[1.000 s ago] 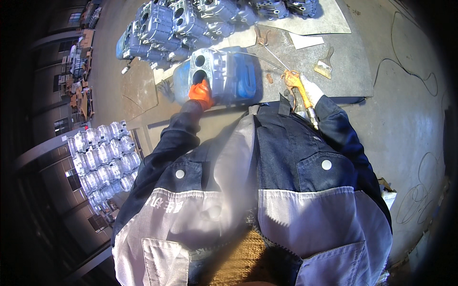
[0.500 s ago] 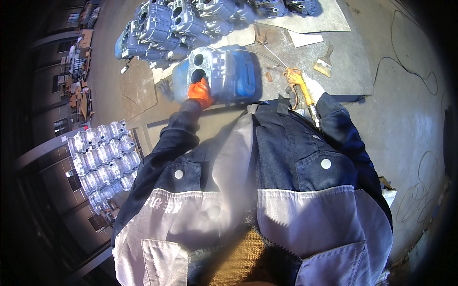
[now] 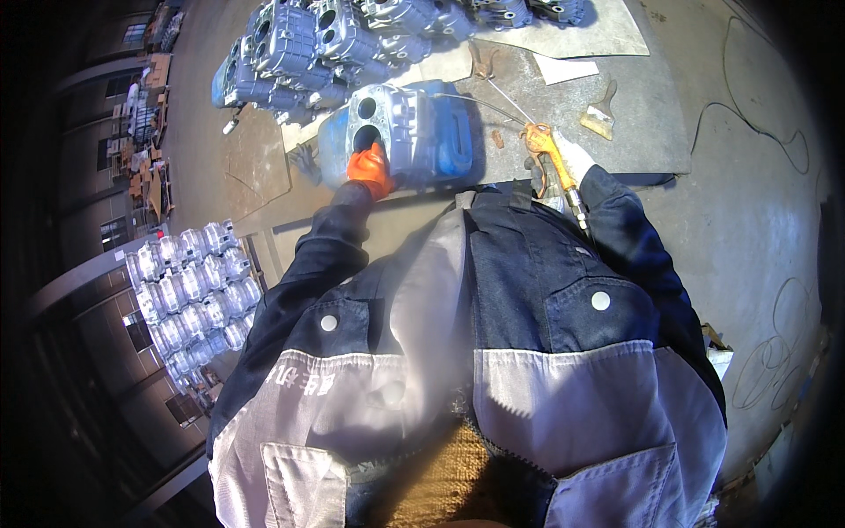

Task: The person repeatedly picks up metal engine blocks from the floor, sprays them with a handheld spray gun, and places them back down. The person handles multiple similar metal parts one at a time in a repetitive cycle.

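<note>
One left hand (image 3: pixel 370 172), orange-gloved, is curled around the near hole (image 3: pixel 365 135) of a metal casing (image 3: pixel 405 128) at the desk's (image 3: pixel 647 132) front edge, probably heavy, rigid, best gripped there; the right hand (image 3: pixel 572 160) wraps a yellow air gun (image 3: pixel 553 157).

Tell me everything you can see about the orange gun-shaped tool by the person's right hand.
The orange gun-shaped tool has a yellow-orange body, apparently painted or plastic, a thin curved lever on its left side, a slim, straight, metal-looking rod at the far end and a silvery fitting at the near end. It slants forward and left over the table near its edge. The white-gloved right hand holds it from the right; whether the rod's tip touches anything is unclear.
</note>
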A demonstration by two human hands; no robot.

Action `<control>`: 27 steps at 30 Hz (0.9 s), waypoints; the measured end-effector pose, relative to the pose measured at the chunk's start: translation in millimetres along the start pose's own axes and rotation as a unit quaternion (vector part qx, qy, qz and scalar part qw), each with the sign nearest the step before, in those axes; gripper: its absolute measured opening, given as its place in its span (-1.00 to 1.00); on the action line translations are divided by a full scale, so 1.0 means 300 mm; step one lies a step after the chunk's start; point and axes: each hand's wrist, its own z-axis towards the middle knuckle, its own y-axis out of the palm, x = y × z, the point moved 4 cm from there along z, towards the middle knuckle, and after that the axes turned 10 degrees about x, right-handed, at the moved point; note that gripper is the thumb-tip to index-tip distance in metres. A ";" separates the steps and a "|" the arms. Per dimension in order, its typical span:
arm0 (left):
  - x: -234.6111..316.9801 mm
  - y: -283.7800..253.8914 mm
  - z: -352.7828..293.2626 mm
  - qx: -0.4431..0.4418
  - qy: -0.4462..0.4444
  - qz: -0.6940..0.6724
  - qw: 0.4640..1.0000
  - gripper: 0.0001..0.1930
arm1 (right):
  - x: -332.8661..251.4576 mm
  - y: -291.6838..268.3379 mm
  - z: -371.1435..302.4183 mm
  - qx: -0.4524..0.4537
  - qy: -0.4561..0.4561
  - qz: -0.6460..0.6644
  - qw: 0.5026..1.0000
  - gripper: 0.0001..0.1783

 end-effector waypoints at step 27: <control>0.009 -0.018 0.007 -0.018 -0.012 -0.016 1.000 -0.22 | 0.080 -0.080 -0.036 -0.005 0.046 0.134 0.990 -0.47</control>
